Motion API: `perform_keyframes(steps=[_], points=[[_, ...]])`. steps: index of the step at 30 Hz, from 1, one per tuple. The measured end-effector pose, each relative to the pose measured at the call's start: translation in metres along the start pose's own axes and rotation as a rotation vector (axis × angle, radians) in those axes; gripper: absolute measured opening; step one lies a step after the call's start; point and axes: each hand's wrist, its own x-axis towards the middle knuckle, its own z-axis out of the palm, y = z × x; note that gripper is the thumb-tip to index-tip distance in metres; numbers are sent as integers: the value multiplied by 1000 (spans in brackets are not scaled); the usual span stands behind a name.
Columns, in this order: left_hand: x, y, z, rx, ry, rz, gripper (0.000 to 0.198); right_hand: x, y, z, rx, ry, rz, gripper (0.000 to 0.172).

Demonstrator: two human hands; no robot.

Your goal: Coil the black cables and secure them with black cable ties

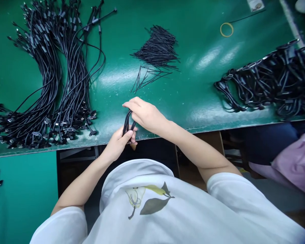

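A folded black cable [126, 122] is between my hands at the front edge of the green table. My left hand [120, 140] is closed round the lower part of its loops. Above it, my right hand [146, 113] is closed at the top of the bend, its fingers partly hiding the cable. Just beyond lie a few loose black twist ties [144, 79], with a thick pile of the same ties [159, 45] behind them. To the left, long unfolded black cables [49, 78] with connectors at both ends lie in large bunches.
Bundled folded cables [264, 79] are heaped along the right of the green table [193, 98]. A yellow ring [226, 29] with a thin black strand lies at the back. At the lower right, a person's pink clothing [297, 159] shows beside the table.
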Motion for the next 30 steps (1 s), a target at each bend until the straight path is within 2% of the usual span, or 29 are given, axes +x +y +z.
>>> perform_keyframes(steps=[4, 8, 12, 16, 20, 22, 25, 27, 30], points=[[2, 7, 3, -140, -49, -135, 45, 4, -4, -3, -155, -139, -15, 36], [3, 9, 4, -223, -61, -162, 63, 6, -3, -16, -85, -226, 13, 32], [2, 12, -1, -272, -106, -206, 49, 5, 6, -33, 155, -330, -21, 27], [0, 14, -2, -284, -177, -268, 43, 8, 19, -38, 348, -424, -118, 22], [0, 12, 3, -225, -164, -193, 40, 11, 31, -34, 521, -507, -59, 21], [3, 11, 6, -229, -121, -116, 37, 9, 31, -29, 623, -422, -5, 35], [12, 13, 3, -381, 27, -3, 33, -4, 17, -19, 666, -101, 53, 54], [19, 16, -3, -519, 172, 32, 34, -17, 1, -7, 578, 88, 48, 55], [26, 21, -11, -597, 303, -11, 37, -33, -23, 18, 370, 188, -75, 46]])
